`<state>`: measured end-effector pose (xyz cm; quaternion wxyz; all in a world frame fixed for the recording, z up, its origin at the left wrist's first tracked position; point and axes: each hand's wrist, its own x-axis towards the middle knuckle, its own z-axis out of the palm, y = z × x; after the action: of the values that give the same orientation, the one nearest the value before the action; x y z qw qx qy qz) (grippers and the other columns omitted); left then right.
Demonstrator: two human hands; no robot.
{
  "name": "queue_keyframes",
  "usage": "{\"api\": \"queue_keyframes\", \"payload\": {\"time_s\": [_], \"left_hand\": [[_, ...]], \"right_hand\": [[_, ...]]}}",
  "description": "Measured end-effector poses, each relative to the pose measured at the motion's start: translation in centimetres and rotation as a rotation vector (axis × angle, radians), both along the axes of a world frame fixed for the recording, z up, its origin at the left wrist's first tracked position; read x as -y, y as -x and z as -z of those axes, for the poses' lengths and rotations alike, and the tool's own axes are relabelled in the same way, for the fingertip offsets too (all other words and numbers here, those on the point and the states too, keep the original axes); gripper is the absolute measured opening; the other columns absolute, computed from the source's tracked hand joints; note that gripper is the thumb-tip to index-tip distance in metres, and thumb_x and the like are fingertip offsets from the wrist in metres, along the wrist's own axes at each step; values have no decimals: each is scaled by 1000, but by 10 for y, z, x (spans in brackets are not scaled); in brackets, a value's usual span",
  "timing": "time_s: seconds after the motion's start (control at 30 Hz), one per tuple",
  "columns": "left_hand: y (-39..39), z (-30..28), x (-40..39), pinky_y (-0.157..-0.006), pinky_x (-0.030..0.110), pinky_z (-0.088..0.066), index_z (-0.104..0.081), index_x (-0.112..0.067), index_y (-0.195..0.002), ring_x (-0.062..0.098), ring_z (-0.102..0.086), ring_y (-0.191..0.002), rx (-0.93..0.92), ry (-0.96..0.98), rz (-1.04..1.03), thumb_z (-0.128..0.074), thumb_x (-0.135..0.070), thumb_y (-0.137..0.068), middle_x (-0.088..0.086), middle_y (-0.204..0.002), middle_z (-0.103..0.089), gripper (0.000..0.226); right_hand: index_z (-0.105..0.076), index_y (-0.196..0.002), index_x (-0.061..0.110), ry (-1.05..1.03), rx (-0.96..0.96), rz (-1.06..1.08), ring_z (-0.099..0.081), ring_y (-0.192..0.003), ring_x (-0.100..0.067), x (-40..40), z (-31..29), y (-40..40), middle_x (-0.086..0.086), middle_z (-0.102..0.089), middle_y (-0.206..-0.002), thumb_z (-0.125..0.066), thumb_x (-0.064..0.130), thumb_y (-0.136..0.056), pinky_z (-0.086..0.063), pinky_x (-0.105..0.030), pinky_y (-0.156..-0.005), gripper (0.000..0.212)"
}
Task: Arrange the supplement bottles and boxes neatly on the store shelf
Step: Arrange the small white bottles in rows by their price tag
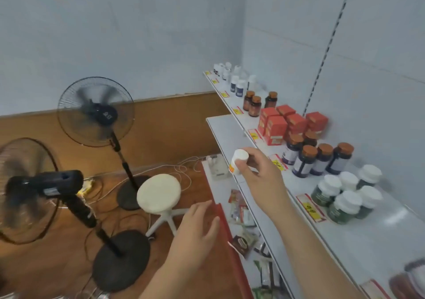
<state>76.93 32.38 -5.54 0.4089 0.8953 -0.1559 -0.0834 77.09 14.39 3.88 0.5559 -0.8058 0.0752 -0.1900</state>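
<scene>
Done: shelf [377, 236] mostly grouped; white caps [347, 193], dark jars [319, 158], red boxes [287, 123], amber jars [255, 105], small whites [232, 77] run 4 to 12 o'clock.
Bottle [238, 161]: off shelf, in air just beside its front edge.
R hand [257, 172]: grip pinches bottle.
L hand [195, 232]: released, holds nothing.
Left: prob. seat bottle w/ its kind.

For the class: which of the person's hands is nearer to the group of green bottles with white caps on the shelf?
Right. The right hand, holding a small white bottle, hovers by the shelf edge just left of the green bottles. The left hand is lower and farther left, off the shelf.
</scene>
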Motion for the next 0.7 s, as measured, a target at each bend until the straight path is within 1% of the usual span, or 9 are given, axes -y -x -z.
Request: {"api": "queue_keyframes", "payload": {"time_s": [0.1,0.17,0.23,0.3,0.4,0.5,0.57,0.63,0.7], "left_hand": [[-54,8,-4,-106,18,-38,-40,-38,-143,-4,-43,-130,-7,-43,-18,-50,-47,-99,-21,-141,-47,46],[-89,16,0,-108,19,-40,-40,-40,-144,-4,-44,-130,-22,-69,-22,-49,-50,-99,-21,-143,-46,47],[-125,26,7,-109,21,-41,-38,-41,-144,-3,-44,-131,-46,-97,-23,-48,-52,-98,-21,-146,-43,48],[-166,38,15,-111,23,-38,-38,-39,-145,-2,-42,-133,-67,-109,-21,-47,-51,-99,-19,-149,-40,48],[-229,52,26,-110,23,-34,-38,-35,-147,3,-39,-136,-84,-165,-19,-47,-47,-100,-16,-151,-39,49],[-287,60,31,-102,18,-36,-38,-33,-148,4,-42,-132,-110,-218,-12,-46,-47,-101,-14,-149,-40,50],[-322,66,31,-96,14,-34,-37,-34,-148,2,-44,-130,-126,-251,-9,-46,-47,-100,-15,-148,-40,50],[-359,75,32,-95,15,-33,-37,-33,-148,4,-45,-130,-135,-254,-20,-45,-48,-101,-15,-148,-41,50],[-393,85,31,-96,15,-32,-37,-33,-148,6,-45,-131,-163,-255,-43,-45,-47,-101,-14,-149,-40,50]], "right_hand": [[-60,-106,34,-3,-43,-4,-61,-95,11,-3,19,-62,22,-66,-103,-62,22,-95,-45,-1,-76,16],[-59,-107,32,3,-74,8,-60,-95,11,0,34,-103,23,-64,-102,-61,21,-96,-44,0,-75,16],[-59,-110,28,20,-107,18,-60,-95,9,4,51,-147,17,-65,-104,-61,21,-96,-43,2,-72,16],[-58,-115,26,24,-141,35,-61,-97,-1,11,71,-195,11,-64,-109,-61,23,-97,-44,-1,-71,18],[-56,-116,26,14,-187,59,-62,-102,-9,22,98,-268,8,-64,-111,-60,26,-97,-44,-8,-76,19],[-56,-112,27,12,-240,61,-60,-97,-9,31,117,-335,8,-61,-106,-60,25,-97,-40,-6,-71,16],[-56,-114,27,21,-266,59,-59,-95,-9,33,128,-377,9,-60,-105,-59,26,-97,-41,-7,-70,17],[-57,-114,25,26,-295,60,-59,-95,-9,33,140,-417,9,-60,-105,-59,26,-97,-42,-11,-72,17],[-58,-115,22,26,-319,60,-59,-94,-10,31,152,-453,7,-61,-104,-60,24,-97,-41,-11,-71,19]]}}
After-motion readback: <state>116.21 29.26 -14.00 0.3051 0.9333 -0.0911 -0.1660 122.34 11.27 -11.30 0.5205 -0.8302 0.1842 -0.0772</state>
